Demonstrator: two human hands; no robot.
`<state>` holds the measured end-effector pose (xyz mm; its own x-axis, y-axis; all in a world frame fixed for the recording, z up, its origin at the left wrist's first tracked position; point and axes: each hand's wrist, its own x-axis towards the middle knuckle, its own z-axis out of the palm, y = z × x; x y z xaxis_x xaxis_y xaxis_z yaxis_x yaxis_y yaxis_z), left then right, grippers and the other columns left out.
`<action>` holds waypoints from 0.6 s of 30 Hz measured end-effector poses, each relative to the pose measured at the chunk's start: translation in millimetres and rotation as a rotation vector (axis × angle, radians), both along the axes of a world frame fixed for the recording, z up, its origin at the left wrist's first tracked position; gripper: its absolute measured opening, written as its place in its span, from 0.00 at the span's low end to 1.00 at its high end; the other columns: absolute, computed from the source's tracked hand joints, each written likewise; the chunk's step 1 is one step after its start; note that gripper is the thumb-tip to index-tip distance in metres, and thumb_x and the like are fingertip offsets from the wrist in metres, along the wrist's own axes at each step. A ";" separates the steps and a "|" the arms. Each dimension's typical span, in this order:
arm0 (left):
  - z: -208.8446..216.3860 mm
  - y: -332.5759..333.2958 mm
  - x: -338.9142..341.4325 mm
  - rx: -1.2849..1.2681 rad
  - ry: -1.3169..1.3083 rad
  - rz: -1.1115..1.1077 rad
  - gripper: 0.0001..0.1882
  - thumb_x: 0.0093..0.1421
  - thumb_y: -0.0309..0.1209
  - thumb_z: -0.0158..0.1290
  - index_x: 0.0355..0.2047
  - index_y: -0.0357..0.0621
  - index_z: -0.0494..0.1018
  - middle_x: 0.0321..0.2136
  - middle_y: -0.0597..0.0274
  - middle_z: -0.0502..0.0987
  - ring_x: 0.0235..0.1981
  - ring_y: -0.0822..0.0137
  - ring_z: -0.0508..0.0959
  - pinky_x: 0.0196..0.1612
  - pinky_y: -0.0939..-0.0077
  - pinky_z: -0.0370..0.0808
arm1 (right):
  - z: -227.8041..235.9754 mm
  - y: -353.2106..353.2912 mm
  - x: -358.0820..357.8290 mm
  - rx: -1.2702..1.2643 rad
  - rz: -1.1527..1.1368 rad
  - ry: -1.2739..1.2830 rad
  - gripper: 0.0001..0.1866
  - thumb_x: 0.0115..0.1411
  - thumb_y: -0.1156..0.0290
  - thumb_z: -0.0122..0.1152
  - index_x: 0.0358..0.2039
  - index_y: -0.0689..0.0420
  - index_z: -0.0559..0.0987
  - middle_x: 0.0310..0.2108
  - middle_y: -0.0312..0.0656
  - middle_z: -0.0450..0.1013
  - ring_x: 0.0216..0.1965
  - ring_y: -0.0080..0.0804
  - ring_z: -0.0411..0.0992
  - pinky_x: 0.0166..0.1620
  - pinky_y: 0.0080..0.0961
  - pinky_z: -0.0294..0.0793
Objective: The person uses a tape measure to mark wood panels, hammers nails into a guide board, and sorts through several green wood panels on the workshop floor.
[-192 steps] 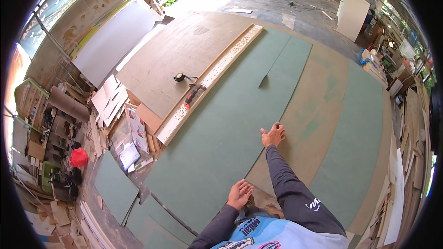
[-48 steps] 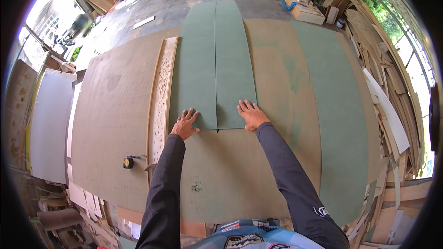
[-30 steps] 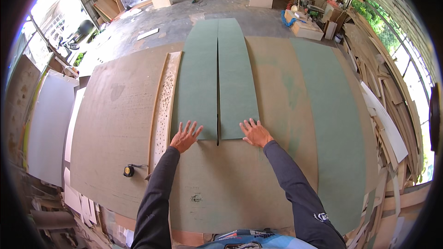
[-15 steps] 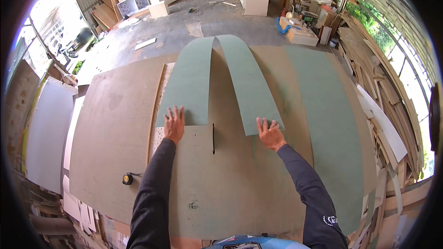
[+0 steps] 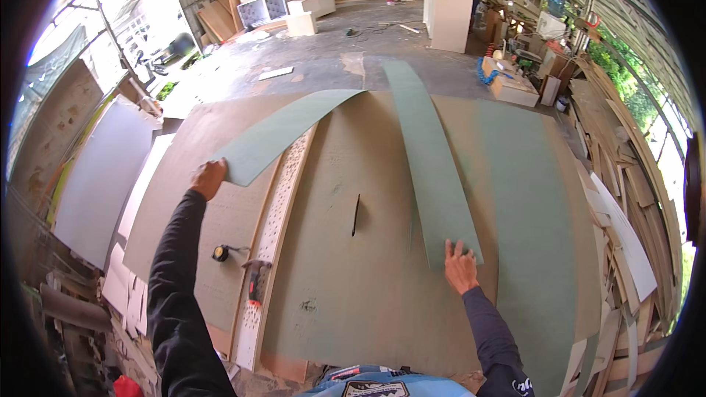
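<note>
My left hand [image 5: 209, 178] grips the near corner of a green, flexible sheet strip [image 5: 287, 132], which curves up and away over the brown board. Its far end arches toward the back edge. My right hand [image 5: 460, 268] lies with fingers spread on the near end of a second green strip [image 5: 430, 169]. That strip runs away from me and also bows upward at its far end. Between the strips, a thin dark object [image 5: 356, 215] lies on the brown board [image 5: 346, 301]. A hammer [image 5: 254, 279] rests on a long speckled strip [image 5: 284, 195], right of a tape measure [image 5: 220, 253].
A broad green band [image 5: 533, 228] covers the right part of the board. Stacked wood offcuts [image 5: 625, 154] line the right side, and pale panels [image 5: 107, 176] lean at the left. Cabinets [image 5: 450, 13] and loose boards stand on the concrete floor behind, with a person at the back.
My left hand has swung left with its strip's end, uncovering the speckled strip and hammer. My right hand and its strip have shifted right and nearer, and the two strips are wider apart.
</note>
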<state>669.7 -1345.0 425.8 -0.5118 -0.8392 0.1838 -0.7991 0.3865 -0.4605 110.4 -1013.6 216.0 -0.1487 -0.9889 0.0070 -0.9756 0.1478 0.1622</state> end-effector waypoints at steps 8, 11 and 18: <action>-6.9 173.9 176.9 0.129 -0.256 0.258 0.24 0.57 0.22 0.43 0.56 0.39 0.62 0.44 0.46 0.73 0.42 0.53 0.77 0.41 0.65 0.77 | -33.6 132.4 29.9 0.139 -0.075 -0.099 0.44 0.47 0.71 0.62 0.65 0.56 0.55 0.60 0.60 0.53 0.51 0.70 0.64 0.50 0.49 0.72; -30.7 241.2 251.1 0.153 -0.249 0.359 0.28 0.57 0.21 0.44 0.60 0.38 0.58 0.51 0.42 0.70 0.51 0.50 0.73 0.48 0.65 0.75 | -33.3 161.6 43.4 0.150 -0.118 -0.105 0.45 0.47 0.71 0.62 0.66 0.54 0.54 0.61 0.58 0.52 0.53 0.70 0.63 0.52 0.48 0.69; -81.0 356.6 392.5 0.190 -0.227 0.574 0.31 0.57 0.17 0.40 0.63 0.36 0.53 0.56 0.40 0.65 0.54 0.53 0.70 0.53 0.69 0.72 | -12.3 206.5 98.2 0.083 -0.150 -0.191 0.39 0.49 0.75 0.53 0.65 0.52 0.57 0.61 0.57 0.53 0.53 0.71 0.62 0.53 0.53 0.68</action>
<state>1062.2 -988.4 344.8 0.0198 -0.9983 -0.0546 -0.7939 0.0175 -0.6078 208.5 -807.1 203.7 -0.2843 -0.9517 -0.1158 -0.9580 0.2869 -0.0057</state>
